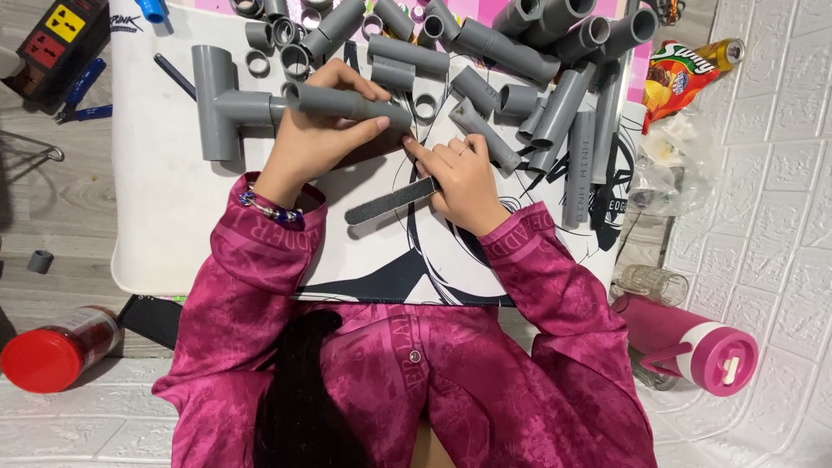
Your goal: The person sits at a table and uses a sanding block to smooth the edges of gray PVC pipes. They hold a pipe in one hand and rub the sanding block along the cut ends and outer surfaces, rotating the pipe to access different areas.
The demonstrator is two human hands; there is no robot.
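The left hand [314, 139] grips a grey pipe [347, 104] seated in a tee fitting [221, 104] on the white board [165, 199]; the right hand [464, 178] pinches an abrasive file [392, 201] at the pipe's end; judged step: deburring; next stroke requires file-to-rim contact.

Both arms reach forward from magenta sleeves, bent at the elbows, so that the 2 hands lie close together. The left hand [316, 130] is curled closed, thumb stretched out toward the right, a beaded bracelet on its wrist. The right hand [464, 178] lies knuckles up, its fingers [425, 154] pinched shut, index finger pointing toward the left hand.
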